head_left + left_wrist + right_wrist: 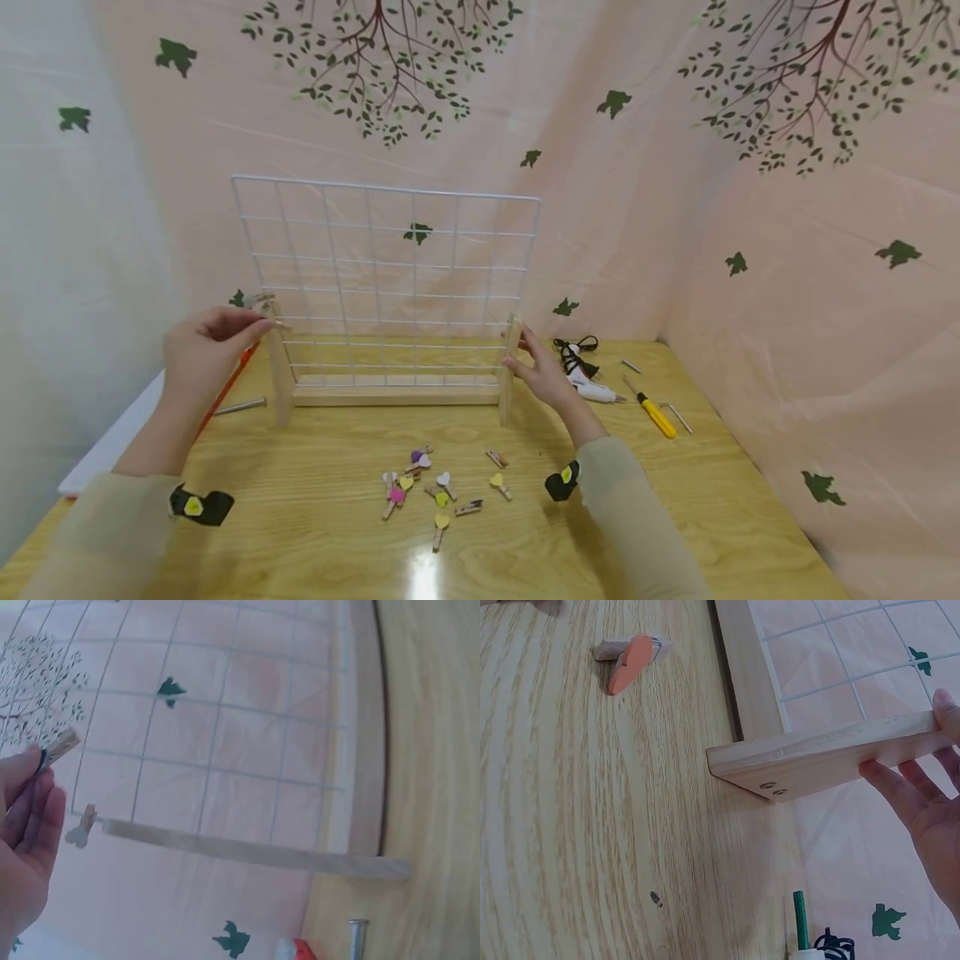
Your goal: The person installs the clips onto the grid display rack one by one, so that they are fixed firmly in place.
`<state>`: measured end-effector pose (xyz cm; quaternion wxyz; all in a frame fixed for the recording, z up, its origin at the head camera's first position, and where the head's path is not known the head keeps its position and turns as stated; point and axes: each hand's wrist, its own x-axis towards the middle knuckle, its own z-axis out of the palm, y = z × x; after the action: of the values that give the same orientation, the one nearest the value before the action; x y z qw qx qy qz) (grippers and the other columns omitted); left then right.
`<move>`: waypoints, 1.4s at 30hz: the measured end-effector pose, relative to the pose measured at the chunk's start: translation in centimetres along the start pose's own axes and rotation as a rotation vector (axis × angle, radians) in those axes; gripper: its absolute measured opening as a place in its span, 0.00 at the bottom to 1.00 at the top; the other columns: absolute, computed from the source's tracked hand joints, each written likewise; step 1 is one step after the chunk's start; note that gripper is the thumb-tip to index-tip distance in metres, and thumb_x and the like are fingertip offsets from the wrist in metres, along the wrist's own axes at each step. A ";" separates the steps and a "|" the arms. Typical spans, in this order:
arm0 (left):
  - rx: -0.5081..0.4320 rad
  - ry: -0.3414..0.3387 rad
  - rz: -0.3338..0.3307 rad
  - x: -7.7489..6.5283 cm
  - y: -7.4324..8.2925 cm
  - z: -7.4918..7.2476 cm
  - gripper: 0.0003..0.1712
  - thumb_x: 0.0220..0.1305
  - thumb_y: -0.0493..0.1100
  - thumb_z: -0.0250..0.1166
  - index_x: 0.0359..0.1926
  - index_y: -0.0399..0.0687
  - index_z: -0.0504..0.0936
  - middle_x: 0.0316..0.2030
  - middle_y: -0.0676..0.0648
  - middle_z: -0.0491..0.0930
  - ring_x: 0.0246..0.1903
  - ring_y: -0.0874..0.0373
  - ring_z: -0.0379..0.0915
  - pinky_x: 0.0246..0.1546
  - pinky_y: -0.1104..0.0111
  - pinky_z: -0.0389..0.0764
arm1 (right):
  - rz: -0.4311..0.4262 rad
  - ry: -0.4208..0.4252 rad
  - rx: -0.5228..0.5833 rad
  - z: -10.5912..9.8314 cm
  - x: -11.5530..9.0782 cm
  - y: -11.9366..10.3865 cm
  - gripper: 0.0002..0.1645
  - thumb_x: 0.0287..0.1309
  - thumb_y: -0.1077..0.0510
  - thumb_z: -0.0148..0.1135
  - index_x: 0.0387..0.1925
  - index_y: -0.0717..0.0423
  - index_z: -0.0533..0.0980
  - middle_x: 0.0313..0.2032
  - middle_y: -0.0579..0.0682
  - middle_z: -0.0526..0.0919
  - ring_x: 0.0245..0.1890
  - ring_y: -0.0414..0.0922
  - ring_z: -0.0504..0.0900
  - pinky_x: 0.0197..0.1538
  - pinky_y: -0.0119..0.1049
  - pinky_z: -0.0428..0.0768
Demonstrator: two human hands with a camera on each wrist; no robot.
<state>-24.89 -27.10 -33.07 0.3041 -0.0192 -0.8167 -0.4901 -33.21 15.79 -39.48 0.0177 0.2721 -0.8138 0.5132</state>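
Note:
My left hand pinches a small wooden clothespin between thumb and fingers, at the left edge of a white wire grid. The grid stands upright in a wooden stand with a post at each side. Just above the left post, a clothespin with a pale heart is clipped to the grid's edge. My right hand grips the right wooden post, thumb on one edge and fingertips on its outer face. Several heart-topped clothespins, among them a pink heart, lie in front of the stand.
To the right lie a white glue gun with a black cord, a yellow-handled screwdriver, a hex key and a bolt. Another bolt and a white board are at the left. Patterned cloth hangs behind.

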 end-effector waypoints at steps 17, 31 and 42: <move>-0.421 0.627 -0.157 4.8 -0.8 0.6 0.18 0.32 0.45 0.75 0.27 0.39 0.85 0.21 0.54 0.81 0.21 0.65 0.72 0.27 0.79 0.72 | 0.015 -0.008 -0.008 -0.3 0.0 -0.1 0.40 0.60 0.62 0.51 0.68 0.50 0.44 0.63 0.60 0.58 0.63 0.56 0.57 0.47 0.47 0.75; -0.450 0.659 -0.180 4.7 0.1 2.8 0.16 0.33 0.47 0.74 0.26 0.43 0.85 0.21 0.54 0.79 0.22 0.65 0.71 0.28 0.79 0.73 | 0.014 -0.018 0.000 -0.1 -0.1 -0.3 0.39 0.60 0.61 0.52 0.68 0.45 0.46 0.63 0.59 0.59 0.63 0.54 0.57 0.49 0.47 0.74; -0.154 0.623 -0.064 3.3 -0.1 3.3 0.20 0.44 0.48 0.70 0.43 0.55 0.80 0.38 0.60 0.75 0.33 0.70 0.65 0.31 0.78 0.63 | 0.023 -0.013 -0.001 -0.1 -0.2 -0.2 0.39 0.60 0.60 0.52 0.68 0.46 0.45 0.63 0.57 0.59 0.63 0.53 0.57 0.49 0.46 0.74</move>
<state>-29.18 -25.35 -32.55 0.5218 0.1344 -0.6449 -0.5420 -32.98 15.89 -39.28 0.0065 0.2663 -0.8172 0.5112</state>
